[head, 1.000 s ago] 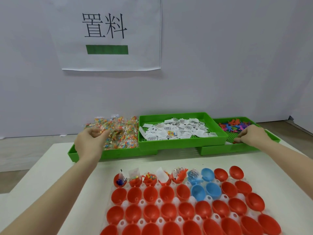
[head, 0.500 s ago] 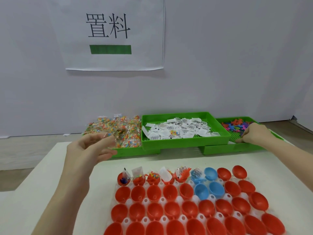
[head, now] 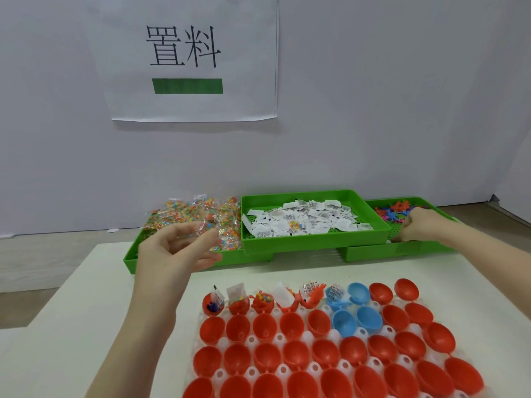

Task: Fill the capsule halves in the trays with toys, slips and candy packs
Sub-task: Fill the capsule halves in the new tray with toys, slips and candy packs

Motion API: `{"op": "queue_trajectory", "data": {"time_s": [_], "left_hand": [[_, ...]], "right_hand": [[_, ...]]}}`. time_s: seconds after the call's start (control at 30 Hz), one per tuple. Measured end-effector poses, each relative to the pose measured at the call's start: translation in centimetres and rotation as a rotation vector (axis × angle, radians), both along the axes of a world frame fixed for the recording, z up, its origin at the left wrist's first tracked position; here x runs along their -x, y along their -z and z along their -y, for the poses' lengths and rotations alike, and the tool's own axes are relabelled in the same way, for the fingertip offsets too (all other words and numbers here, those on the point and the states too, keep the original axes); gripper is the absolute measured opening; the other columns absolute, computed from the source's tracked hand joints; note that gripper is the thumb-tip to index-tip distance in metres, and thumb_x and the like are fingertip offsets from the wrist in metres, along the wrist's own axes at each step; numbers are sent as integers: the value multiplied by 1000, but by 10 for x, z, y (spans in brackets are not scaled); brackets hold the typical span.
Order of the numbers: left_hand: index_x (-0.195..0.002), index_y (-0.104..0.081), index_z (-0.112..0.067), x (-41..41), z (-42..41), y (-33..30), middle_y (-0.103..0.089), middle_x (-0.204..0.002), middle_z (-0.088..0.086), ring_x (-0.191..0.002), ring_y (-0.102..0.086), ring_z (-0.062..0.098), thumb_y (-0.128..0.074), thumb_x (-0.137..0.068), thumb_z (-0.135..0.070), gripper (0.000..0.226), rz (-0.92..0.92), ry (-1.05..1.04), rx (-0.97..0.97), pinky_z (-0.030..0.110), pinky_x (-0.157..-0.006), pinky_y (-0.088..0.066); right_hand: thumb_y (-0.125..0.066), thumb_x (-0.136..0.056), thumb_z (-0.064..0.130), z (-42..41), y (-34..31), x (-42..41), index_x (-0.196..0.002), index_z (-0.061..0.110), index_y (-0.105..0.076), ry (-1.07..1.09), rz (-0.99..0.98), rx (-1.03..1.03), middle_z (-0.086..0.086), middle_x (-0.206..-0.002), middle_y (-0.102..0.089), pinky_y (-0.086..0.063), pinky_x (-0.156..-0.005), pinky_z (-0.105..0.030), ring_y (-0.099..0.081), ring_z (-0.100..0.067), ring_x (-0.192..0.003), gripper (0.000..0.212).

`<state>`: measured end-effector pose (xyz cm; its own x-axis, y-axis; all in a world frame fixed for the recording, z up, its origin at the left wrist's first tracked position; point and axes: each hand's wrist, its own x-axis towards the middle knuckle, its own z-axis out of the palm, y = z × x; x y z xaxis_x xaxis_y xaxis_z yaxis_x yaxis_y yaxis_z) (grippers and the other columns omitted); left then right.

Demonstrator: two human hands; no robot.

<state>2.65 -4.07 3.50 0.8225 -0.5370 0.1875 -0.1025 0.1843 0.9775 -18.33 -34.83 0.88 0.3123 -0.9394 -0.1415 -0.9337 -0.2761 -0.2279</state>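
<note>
A white holder tray (head: 309, 337) near me carries rows of red capsule halves (head: 264, 328) and a few blue ones (head: 369, 317). Several halves in its back row (head: 260, 301) hold toys, slips or candy. My left hand (head: 175, 251) hovers in front of the candy pack pile (head: 186, 211) and pinches a clear candy pack (head: 201, 226) at its fingertips. My right hand (head: 422, 228) reaches into the toy tray (head: 373, 251) beside the small coloured toys (head: 402, 208). Its fingers curl downward, and what they hold is hidden.
Three green trays line the table's far edge: candy at left (head: 130, 259), paper slips (head: 310, 219) in the raised middle tray (head: 313, 242), toys at right. A printed sign (head: 189, 58) hangs on the grey wall behind. The white table (head: 71, 326) ends at left.
My left hand has lifted out of the candy tray and drawn back toward me with a pack. My right hand has stayed in the toy tray.
</note>
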Motion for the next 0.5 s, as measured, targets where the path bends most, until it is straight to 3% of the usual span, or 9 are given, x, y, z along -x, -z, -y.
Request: {"op": "queue_trajectory", "data": {"time_s": [0.07,0.13,0.3,0.5], "left_hand": [[-80,-61,-13,3,1,0,-65,-70,9,-45,-63,10,-69,-75,-3,14,10,8,-3,13,-47,-49],[-81,-61,-13,4,1,0,-65,-71,9,-45,-63,10,-70,-75,-3,14,5,11,-8,13,-47,-49],[-80,-60,-15,5,2,-1,-65,-68,9,-46,-64,11,-71,-75,-5,16,4,4,-7,13,-47,-49],[-80,-60,-15,5,3,1,-67,-61,4,-47,-64,12,-71,-75,-5,15,-2,14,-10,13,-47,-49]], "right_hand": [[-64,-83,10,-2,2,-2,-69,3,-55,23,13,27,-12,-71,-54,-49,-67,-31,-54,-20,-68,18],[-63,-83,8,-1,3,-5,-90,-4,-62,38,22,55,-18,-99,-64,-50,-84,-36,-61,-26,-93,14],[-63,-83,3,-3,1,-7,-97,-3,-68,39,142,81,-17,-107,-64,-45,-84,-32,-58,-27,-100,16],[-48,-85,-9,-7,2,1,-105,-4,-64,92,304,3,-21,-126,-54,-39,-97,-38,-47,-34,-118,26]]}}
